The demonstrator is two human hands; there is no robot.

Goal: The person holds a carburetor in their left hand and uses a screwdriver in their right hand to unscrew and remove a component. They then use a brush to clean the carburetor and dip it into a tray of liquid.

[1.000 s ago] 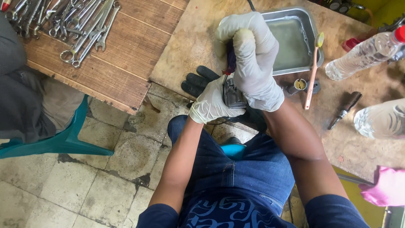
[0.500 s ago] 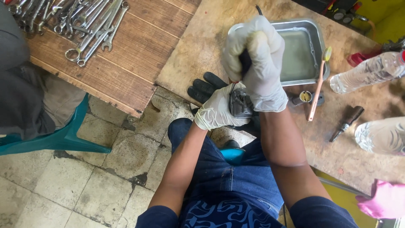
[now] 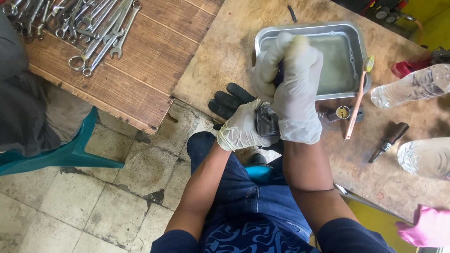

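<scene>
Both my hands wear white gloves. My left hand (image 3: pixel 241 129) grips a small dark metal part (image 3: pixel 266 122) from the left, over the front edge of the plywood table (image 3: pixel 225 56). My right hand (image 3: pixel 295 93) is closed around a dark tool handle that stands upright on top of that part; most of the handle is hidden in my fist. A black glove (image 3: pixel 227 102) lies on the table edge just left of my hands. Behind my right hand stands a metal tray (image 3: pixel 356 37) holding cloudy liquid.
A toothbrush (image 3: pixel 357 96) leans on the tray's right side, beside a small metal fitting (image 3: pixel 343 112). Two clear plastic bottles (image 3: pixel 412 84) (image 3: pixel 424 157) and a dark tool (image 3: pixel 388 142) lie at the right. Several wrenches (image 3: pixel 89 28) lie on a brown wooden table; a teal chair (image 3: pixel 61 154) stands below it.
My right hand has stayed closed on the tool above the part and shifted slightly; the view has moved a little. My left hand keeps its grip.
</scene>
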